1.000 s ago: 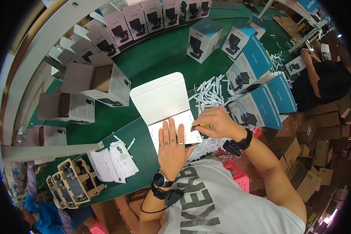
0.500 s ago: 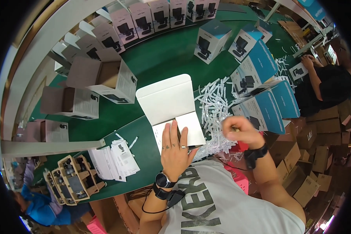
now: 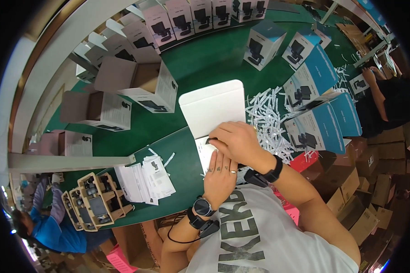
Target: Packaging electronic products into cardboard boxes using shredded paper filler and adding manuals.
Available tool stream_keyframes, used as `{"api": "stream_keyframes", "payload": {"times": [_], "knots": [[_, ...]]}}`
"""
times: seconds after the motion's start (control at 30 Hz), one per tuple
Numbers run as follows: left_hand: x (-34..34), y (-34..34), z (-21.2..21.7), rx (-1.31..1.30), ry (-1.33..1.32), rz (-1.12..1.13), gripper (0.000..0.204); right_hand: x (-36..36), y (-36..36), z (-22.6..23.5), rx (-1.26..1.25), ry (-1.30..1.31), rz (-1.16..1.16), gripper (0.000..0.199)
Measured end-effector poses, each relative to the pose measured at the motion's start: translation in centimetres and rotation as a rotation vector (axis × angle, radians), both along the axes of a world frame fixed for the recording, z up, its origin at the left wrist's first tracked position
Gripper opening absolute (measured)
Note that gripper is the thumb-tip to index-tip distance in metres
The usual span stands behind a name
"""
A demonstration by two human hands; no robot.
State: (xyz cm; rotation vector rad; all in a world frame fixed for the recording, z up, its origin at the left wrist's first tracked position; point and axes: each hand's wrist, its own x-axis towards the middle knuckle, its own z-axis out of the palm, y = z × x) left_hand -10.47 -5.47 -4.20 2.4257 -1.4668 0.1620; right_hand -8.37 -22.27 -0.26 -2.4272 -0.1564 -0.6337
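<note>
Open box [image 3: 214,107] on the table [image 3: 205,59], between stacked papers [image 3: 146,182] at left and paper strips [image 3: 266,113] at right.
The left hand [image 3: 221,176] lies on the box's near part, the right hand [image 3: 237,142] just beyond, over the box. Left of the papers stands a rack [image 3: 123,210]. Two further boxes [image 3: 163,88] stand behind, leftward; a row of boxes [image 3: 182,22] lines the back. Upright cartons [image 3: 312,132] stand right of the strips; cardboard boxes [image 3: 365,223] lie off the table's right side.
</note>
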Motion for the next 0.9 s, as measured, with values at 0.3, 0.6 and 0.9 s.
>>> {"api": "stream_keyframes", "payload": {"times": [0.3, 0.6, 0.9], "knots": [[0.4, 1.6, -1.3, -0.126, 0.02, -0.037, 0.044, 1.9, 2.8, -1.5, -0.001, 0.01, 0.049, 0.013], [0.1, 2.3, -1.4, -0.01, 0.221, -0.033, 0.035, 1.6, 3.7, -0.7, 0.018, 0.245, 0.164, 0.023], [0.8, 1.5, 0.1, -0.089, -0.045, -0.021, 0.059, -3.5, -8.3, 4.8, -0.019, 0.34, -0.444, 0.039]]}}
